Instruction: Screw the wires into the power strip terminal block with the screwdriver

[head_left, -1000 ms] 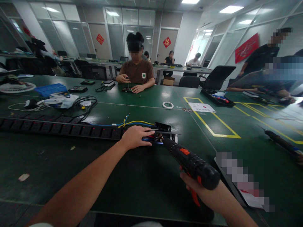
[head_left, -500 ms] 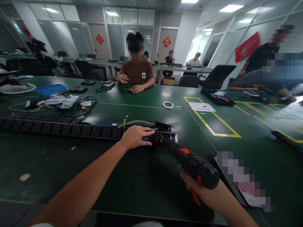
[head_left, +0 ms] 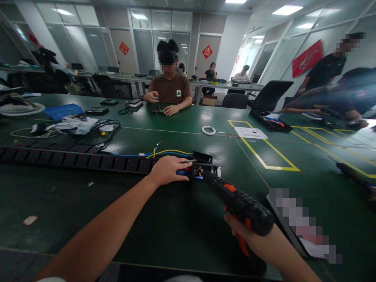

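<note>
My left hand [head_left: 167,170] lies flat on the right end of a long black power strip [head_left: 73,159], fingers stretched over its open end with blue and red wires beneath them. My right hand [head_left: 243,234] is wrapped round the grip of a black and orange electric screwdriver [head_left: 239,203]. The screwdriver's tip rests on the small terminal block [head_left: 197,170] at the strip's open end. Blue and yellow wires [head_left: 158,153] run out along the strip's top. A loose black cover piece [head_left: 202,157] lies just behind the terminal block.
A person in a brown shirt [head_left: 170,88] works across the green table [head_left: 164,219]. A white tape roll [head_left: 208,130], a paper sheet [head_left: 250,133] inside yellow floor-tape lines, a blue tray [head_left: 63,111], tangled cables [head_left: 102,131] and a tool tray [head_left: 270,121] lie around. People stand at the right.
The screwdriver's tip has crept slightly up and left onto the terminal block. My left hand has stayed in place on the strip. People at the right have shifted.
</note>
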Available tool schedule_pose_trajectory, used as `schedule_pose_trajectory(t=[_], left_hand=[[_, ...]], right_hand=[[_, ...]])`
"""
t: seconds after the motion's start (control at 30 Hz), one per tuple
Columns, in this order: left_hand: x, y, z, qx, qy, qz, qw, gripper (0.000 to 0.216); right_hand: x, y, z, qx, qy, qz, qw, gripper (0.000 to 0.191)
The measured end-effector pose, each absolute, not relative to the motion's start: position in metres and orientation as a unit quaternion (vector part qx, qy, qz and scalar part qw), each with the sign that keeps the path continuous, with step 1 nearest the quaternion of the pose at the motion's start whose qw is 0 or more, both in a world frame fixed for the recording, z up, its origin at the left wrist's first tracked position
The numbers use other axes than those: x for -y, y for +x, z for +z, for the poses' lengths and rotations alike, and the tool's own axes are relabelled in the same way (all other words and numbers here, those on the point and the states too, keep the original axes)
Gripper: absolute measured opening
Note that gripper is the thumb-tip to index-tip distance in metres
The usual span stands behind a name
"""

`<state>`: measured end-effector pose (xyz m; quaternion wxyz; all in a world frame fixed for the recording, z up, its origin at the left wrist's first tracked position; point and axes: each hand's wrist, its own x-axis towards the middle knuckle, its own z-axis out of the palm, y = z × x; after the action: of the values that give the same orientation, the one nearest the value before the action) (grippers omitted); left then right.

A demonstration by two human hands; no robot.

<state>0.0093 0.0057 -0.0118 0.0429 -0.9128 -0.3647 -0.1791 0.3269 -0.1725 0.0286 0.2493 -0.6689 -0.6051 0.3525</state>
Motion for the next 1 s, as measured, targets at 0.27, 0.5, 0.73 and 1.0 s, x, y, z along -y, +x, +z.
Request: schedule_pose_trajectory(t=[0.27, 0.5, 0.73, 1.0], left_hand=[[-0.0065, 0.0093, -0.0128, 0.359, -0.916, -0.174, 0.046, 0.064], [-0.0057, 0.0102, -0.0117, 0.360, -0.914, -0.178, 0.050, 0.063], [-0.0053, 0.0088, -0.0120, 0.352, -0.916, -0.184, 0.054, 0.066], [-0.0069, 0.0040, -0.0127, 0.308, -0.928, -0.192, 0.081, 0.060]], right_hand=[[0.1702, 0.3276, 0.0309, 0.612, -0.663, 0.361, 0.236, 0.043], [0.1728, 0.3269, 0.0321, 0.601, -0.669, 0.364, 0.243, 0.045], [0.1730, 0.3238, 0.0344, 0.594, -0.677, 0.346, 0.264, 0.043], [0.1703, 0.3290, 0.0278, 0.601, -0.678, 0.350, 0.238, 0.044]])
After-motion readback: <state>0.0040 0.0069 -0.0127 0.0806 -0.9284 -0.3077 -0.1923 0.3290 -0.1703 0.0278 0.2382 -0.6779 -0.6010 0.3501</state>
